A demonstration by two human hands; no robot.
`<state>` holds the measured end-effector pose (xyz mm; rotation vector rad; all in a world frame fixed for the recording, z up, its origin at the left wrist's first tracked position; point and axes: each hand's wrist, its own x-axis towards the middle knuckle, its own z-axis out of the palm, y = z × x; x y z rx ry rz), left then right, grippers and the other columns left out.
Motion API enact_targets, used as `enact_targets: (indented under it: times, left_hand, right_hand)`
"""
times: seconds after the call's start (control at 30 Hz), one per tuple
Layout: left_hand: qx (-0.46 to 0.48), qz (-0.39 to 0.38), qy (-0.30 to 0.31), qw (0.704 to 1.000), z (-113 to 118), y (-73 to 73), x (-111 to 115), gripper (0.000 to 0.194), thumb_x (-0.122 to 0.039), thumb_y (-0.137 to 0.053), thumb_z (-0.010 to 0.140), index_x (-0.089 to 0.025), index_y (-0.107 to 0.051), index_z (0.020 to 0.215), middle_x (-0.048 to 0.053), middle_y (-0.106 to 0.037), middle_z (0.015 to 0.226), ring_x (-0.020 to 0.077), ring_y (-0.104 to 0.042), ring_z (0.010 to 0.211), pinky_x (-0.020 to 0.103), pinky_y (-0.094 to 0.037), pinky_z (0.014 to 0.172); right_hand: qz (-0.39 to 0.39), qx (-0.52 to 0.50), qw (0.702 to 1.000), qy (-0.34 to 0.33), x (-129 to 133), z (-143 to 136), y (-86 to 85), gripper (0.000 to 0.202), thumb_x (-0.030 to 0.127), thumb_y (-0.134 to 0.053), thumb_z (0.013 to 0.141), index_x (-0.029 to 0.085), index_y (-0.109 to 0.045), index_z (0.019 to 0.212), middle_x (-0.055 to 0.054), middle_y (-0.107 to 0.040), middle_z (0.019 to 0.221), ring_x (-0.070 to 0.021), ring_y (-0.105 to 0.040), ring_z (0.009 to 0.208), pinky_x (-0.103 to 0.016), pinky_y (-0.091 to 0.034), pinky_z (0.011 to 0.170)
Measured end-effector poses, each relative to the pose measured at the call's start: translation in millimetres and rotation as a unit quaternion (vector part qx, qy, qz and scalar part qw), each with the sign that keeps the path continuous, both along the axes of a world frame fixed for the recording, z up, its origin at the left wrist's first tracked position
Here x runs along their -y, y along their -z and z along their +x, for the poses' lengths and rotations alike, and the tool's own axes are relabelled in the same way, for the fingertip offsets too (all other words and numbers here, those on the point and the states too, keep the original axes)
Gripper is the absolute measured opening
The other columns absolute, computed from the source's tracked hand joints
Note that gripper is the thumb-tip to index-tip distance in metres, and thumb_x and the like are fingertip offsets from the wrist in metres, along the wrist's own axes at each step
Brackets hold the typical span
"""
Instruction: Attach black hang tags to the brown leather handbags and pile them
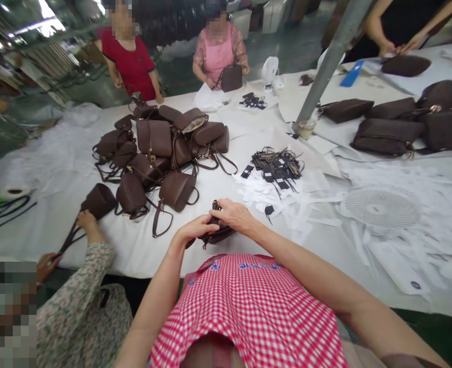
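Note:
Close in front of my checked apron, a small dark brown handbag (pixel 222 235) rests at the table's near side, partly covered by my fingers. My left hand (pixel 198 228) grips its left side, thumb along the top. Across the upper edge bends my right hand (pixel 232 213), its fingers closed on the bag near the zip or strap; exactly which part is hidden. Just beyond lies a brown bag (pixel 177 190) with a looped strap, at the front of a heap of similar bags (pixel 153 138). To the right is a pile of black hang tags (pixel 277 166) with cords.
White paper strips and a round fan (pixel 381 206) lie right. A grey pole (pixel 327 69) rises from the white table (pixel 195 250). More brown bags (pixel 388 135) sit far right. At left, a co-worker's hand (pixel 87 221) holds a bag; other people stand across the table.

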<state>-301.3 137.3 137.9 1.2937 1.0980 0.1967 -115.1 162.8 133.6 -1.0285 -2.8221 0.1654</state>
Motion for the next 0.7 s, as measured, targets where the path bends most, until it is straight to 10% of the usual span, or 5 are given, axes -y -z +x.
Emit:
enact_targets:
  times: [0.17,0.4,0.53,0.7]
  left_hand:
    - [0.021,0.013,-0.006,1.000,2,-7.9,0,0.024,-0.031,-0.063,0.073,-0.013,-0.056,0.088,-0.004,-0.051,0.065,0.0089,-0.043,0.057,0.021,-0.033,0.052]
    - [0.097,-0.034,-0.082,0.991,5,7.1,7,0.024,-0.035,-0.061,0.078,-0.015,-0.050,0.086,-0.002,-0.057,0.063,0.0120,-0.058,0.058,0.023,-0.044,0.057]
    - [0.133,-0.036,-0.178,0.974,3,11.6,8,0.027,-0.038,-0.060,0.079,-0.019,-0.040,0.078,-0.009,-0.045,0.057,0.0051,-0.043,0.043,0.021,-0.043,0.049]
    - [0.123,-0.091,-0.135,0.979,-3,11.9,14,0.027,-0.034,-0.063,0.077,-0.018,-0.040,0.079,-0.010,-0.037,0.061,0.0014,-0.031,0.042,0.015,-0.028,0.041]
  right_hand:
    - [0.018,-0.028,0.997,-0.069,-7,5,0.5,0.021,0.033,-0.059,0.089,0.016,-0.065,0.099,-0.016,-0.056,0.122,-0.0292,-0.044,0.122,-0.040,-0.041,0.090]
    - [-0.117,-0.023,0.991,-0.054,-29,19,5.5,0.028,0.028,-0.054,0.092,0.021,-0.059,0.118,-0.009,-0.059,0.113,-0.0174,-0.059,0.096,-0.026,-0.045,0.075]
    - [-0.145,-0.074,0.986,0.032,-58,51,13.6,0.044,0.012,-0.048,0.089,0.020,-0.050,0.132,-0.008,-0.065,0.110,-0.0166,-0.061,0.096,-0.027,-0.045,0.083]
    - [-0.185,-0.070,0.979,0.047,-70,87,35.5,0.028,0.013,-0.046,0.090,0.018,-0.064,0.110,-0.006,-0.069,0.099,-0.0164,-0.061,0.091,-0.026,-0.044,0.083]
